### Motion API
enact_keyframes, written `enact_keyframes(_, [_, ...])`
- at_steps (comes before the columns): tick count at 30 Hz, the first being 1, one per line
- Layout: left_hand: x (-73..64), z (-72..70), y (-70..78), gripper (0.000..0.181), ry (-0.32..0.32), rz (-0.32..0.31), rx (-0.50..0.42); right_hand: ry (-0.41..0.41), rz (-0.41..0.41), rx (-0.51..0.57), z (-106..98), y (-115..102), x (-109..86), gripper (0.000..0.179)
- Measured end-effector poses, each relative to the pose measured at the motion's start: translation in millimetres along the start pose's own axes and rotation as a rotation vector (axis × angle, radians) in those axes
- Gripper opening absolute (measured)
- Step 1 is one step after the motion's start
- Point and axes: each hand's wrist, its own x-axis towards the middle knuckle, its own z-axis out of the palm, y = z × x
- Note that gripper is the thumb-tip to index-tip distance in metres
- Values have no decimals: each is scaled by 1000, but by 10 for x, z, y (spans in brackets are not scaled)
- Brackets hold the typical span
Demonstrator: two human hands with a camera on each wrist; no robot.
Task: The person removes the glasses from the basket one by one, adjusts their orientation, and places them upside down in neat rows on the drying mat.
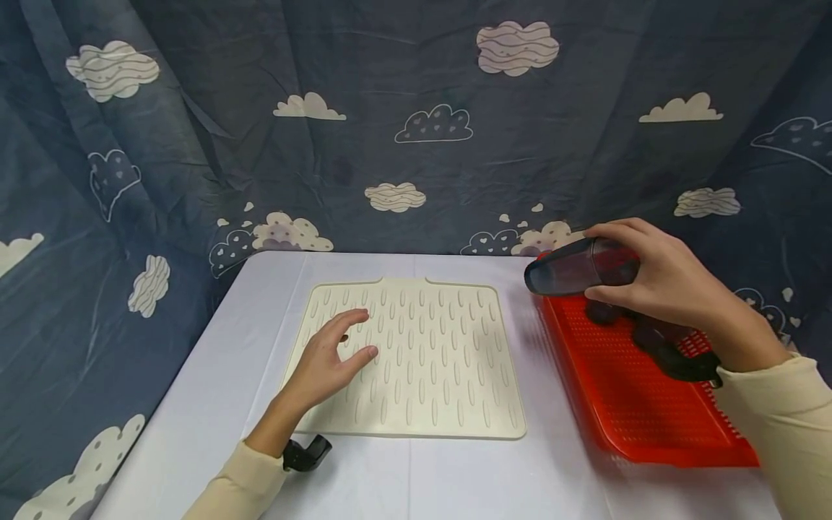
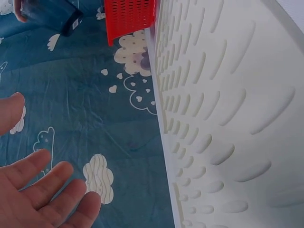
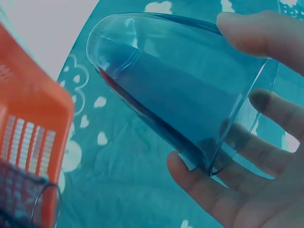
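My right hand [image 1: 676,278] holds a dark, see-through drinking glass [image 1: 572,267] in the air over the far left corner of the red basket [image 1: 624,412]. The glass lies on its side, tilted, and one end points left. In the right wrist view the thumb and fingers [image 3: 270,152] wrap the end of the glass nearest the palm. Over the left part of a cream ridged drying mat [image 1: 422,361], my left hand [image 1: 325,368] hovers with nothing in it, thumb and fingers spread apart and relaxed.
More dark glassware [image 1: 603,312] is inside the basket, partly hidden behind my right hand and wrist. The basket stands at the right of a white-covered table [image 1: 364,477], beside the mat. A dark blue curtain [image 1: 416,166] with cloud prints hangs behind and around the table.
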Motion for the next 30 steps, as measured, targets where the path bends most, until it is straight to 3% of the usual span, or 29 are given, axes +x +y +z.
enact_keyframes(9, [-23, -11, -2, 56, 14, 0, -6, 59, -114, 19, 138, -185, 30, 79])
enact_keyframes(20, [-9, 20, 5, 55, 24, 37, -23, 99, -186, 55, 321, -235, -33, 78])
enact_keyframes(25, [2, 41, 22, 56, 28, 43, -25, 101, -185, 86, 400, -302, -66, 78])
enact_keyframes(30, [20, 50, 50, 59, 30, 53, -32, 71, -162, 185, 477, -385, -111, 76])
